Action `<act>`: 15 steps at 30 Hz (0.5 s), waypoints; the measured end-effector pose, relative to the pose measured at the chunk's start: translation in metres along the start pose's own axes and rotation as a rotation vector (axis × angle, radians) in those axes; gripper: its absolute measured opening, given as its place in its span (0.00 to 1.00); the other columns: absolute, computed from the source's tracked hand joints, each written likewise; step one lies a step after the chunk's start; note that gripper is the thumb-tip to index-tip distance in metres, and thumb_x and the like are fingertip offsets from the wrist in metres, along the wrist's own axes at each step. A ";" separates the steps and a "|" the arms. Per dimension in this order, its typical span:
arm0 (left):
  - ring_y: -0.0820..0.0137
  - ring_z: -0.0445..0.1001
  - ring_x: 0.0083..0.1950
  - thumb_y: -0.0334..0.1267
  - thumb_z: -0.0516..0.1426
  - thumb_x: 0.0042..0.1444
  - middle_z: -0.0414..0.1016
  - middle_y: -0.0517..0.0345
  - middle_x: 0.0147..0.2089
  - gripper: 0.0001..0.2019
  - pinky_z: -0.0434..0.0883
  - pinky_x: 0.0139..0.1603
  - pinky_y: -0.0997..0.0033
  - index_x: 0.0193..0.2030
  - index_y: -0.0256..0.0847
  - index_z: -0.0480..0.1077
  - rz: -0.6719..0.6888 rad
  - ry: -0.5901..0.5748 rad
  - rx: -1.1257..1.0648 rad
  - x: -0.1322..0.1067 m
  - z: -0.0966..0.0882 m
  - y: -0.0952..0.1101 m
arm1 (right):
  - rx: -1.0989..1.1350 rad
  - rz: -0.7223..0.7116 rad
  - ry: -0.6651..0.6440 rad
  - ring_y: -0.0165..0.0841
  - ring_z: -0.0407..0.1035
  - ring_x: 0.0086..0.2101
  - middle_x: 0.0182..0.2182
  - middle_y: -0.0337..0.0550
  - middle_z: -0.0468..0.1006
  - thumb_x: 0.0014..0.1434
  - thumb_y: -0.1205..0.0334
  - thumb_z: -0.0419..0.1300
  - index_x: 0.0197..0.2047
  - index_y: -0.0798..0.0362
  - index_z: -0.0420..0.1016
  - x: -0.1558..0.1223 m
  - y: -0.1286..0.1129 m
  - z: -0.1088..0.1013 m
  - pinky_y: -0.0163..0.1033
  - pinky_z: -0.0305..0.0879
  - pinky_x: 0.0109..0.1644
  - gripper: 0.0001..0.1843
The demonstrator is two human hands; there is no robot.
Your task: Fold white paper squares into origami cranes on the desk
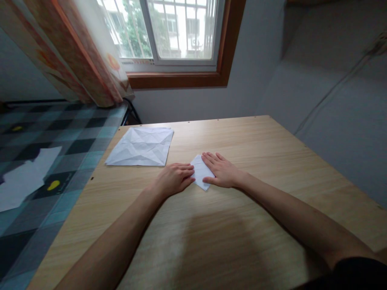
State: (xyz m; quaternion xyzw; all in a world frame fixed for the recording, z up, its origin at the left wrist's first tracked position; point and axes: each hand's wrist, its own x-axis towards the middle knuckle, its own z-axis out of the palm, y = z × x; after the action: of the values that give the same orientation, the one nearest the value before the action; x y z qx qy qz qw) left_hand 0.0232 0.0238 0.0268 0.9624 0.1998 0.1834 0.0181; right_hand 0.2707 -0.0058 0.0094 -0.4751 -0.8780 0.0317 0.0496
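A small folded piece of white paper [200,171] lies on the wooden table, narrowing to a point at its near end. My right hand [222,171] rests flat on the paper's right side, fingers stretched out and thumb apart near the lower part. At the left edge of the paper is my left hand [177,177], palm down. Its fingers lie side by side and slightly bent, with the fingertips and thumb touching the paper's edge. Parts of both paper edges are hidden beneath my fingers.
A larger creased white sheet [142,147] lies at the table's far left corner. Left of the table [236,225], torn white paper [28,177] rests on a checked cloth [81,141]. Beyond are a curtain [87,52], a barred window [181,32] and a wall cable [329,94].
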 end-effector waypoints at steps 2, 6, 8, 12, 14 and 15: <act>0.65 0.80 0.51 0.41 0.54 0.64 0.82 0.52 0.49 0.12 0.74 0.58 0.63 0.41 0.40 0.77 -0.006 0.002 0.010 0.000 0.000 0.001 | -0.005 0.017 -0.017 0.49 0.44 0.70 0.72 0.60 0.47 0.65 0.35 0.44 0.73 0.63 0.46 -0.005 0.003 -0.002 0.57 0.44 0.72 0.47; 0.63 0.81 0.48 0.44 0.55 0.63 0.82 0.50 0.47 0.13 0.74 0.56 0.61 0.40 0.39 0.77 0.003 0.004 0.016 -0.001 -0.001 0.002 | -0.022 0.059 -0.038 0.48 0.44 0.70 0.72 0.56 0.47 0.68 0.42 0.42 0.74 0.60 0.46 -0.016 0.010 -0.003 0.58 0.45 0.71 0.40; 0.61 0.81 0.48 0.46 0.56 0.62 0.82 0.49 0.46 0.13 0.75 0.54 0.60 0.39 0.39 0.77 0.011 -0.010 0.014 -0.001 -0.002 0.003 | -0.033 0.071 -0.032 0.48 0.44 0.70 0.72 0.54 0.48 0.69 0.45 0.41 0.74 0.57 0.47 -0.020 0.015 -0.003 0.58 0.46 0.71 0.37; 0.59 0.79 0.50 0.45 0.55 0.62 0.81 0.49 0.47 0.13 0.74 0.52 0.58 0.39 0.39 0.77 0.025 0.000 0.026 -0.001 -0.002 0.005 | -0.032 0.092 -0.011 0.49 0.46 0.70 0.72 0.52 0.50 0.70 0.50 0.42 0.73 0.51 0.51 -0.023 0.029 0.001 0.61 0.47 0.70 0.32; 0.60 0.79 0.49 0.44 0.55 0.63 0.81 0.50 0.47 0.12 0.73 0.51 0.58 0.40 0.40 0.76 0.036 0.012 0.027 0.000 -0.001 0.007 | -0.023 0.137 0.018 0.51 0.47 0.69 0.71 0.54 0.52 0.70 0.52 0.43 0.72 0.51 0.54 -0.024 0.036 0.003 0.63 0.48 0.69 0.30; 0.61 0.79 0.48 0.43 0.55 0.63 0.81 0.51 0.46 0.12 0.73 0.51 0.59 0.40 0.40 0.76 0.042 0.015 0.025 0.000 -0.001 0.007 | -0.014 0.161 0.049 0.51 0.48 0.69 0.71 0.55 0.53 0.70 0.53 0.44 0.71 0.52 0.56 -0.024 0.039 0.003 0.64 0.49 0.68 0.30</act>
State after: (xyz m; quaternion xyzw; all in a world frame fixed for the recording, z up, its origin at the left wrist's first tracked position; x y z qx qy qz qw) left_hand 0.0254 0.0172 0.0282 0.9650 0.1822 0.1886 0.0006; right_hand 0.3156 -0.0049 0.0007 -0.5452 -0.8356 0.0176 0.0650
